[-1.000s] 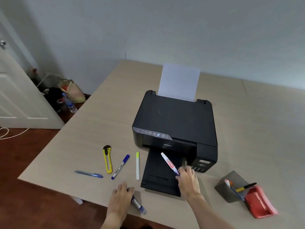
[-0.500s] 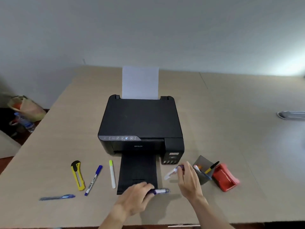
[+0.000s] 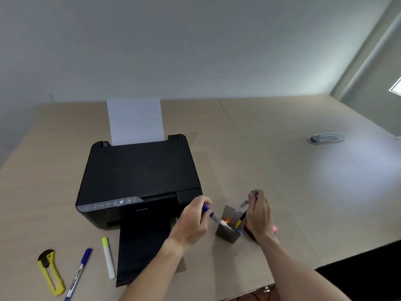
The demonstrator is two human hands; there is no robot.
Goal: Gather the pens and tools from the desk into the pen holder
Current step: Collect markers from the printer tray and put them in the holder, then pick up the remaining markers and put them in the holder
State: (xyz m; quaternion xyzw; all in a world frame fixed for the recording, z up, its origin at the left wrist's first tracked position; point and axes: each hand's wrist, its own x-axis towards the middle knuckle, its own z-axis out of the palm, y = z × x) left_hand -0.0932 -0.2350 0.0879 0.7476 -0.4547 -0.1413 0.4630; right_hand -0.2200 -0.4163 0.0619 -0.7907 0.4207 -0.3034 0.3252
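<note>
A grey pen holder stands on the desk right of the printer, with several pens inside. My left hand grips a purple marker, its tip angled down at the holder's left rim. My right hand grips a white marker with its tip lowered over the holder's right side. On the desk at the lower left lie a yellow utility knife, a blue-capped pen and a white highlighter with a green cap.
A black printer with paper in its feed and an extended output tray sits left of the holder. A red object lies behind my right hand. A grey outlet box sits at the far right. The desk's front edge runs under my arms.
Both hands have lifted their markers off the desk and brought them to the pen holder. The view has swung right; the blue pen at the far left is out of frame.
</note>
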